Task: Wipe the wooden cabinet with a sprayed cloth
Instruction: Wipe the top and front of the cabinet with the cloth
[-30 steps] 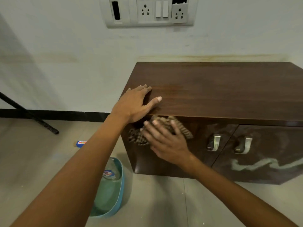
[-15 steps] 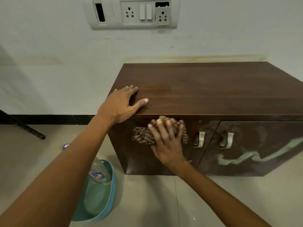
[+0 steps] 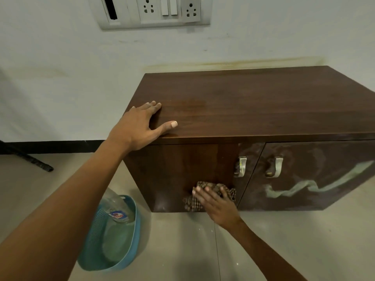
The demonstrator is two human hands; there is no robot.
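Blue basket (image 3: 138, 230) on floor: holds clear labelled bottle (image 3: 116, 208). Right hand (image 3: 218, 206), fingers straight, presses checked cloth (image 3: 191, 203) on cabinet (image 3: 243, 102) door. Left hand (image 3: 138, 126) flat on top.

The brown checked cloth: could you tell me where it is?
Head view: the brown checked cloth is pressed low on the dark wooden cabinet's left door by the right hand, below its handle.

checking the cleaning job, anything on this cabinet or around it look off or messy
Yes. A pale wavy smear streaks the right cabinet door, like unwiped residue. The switch panel on the wall has an open dark slot.
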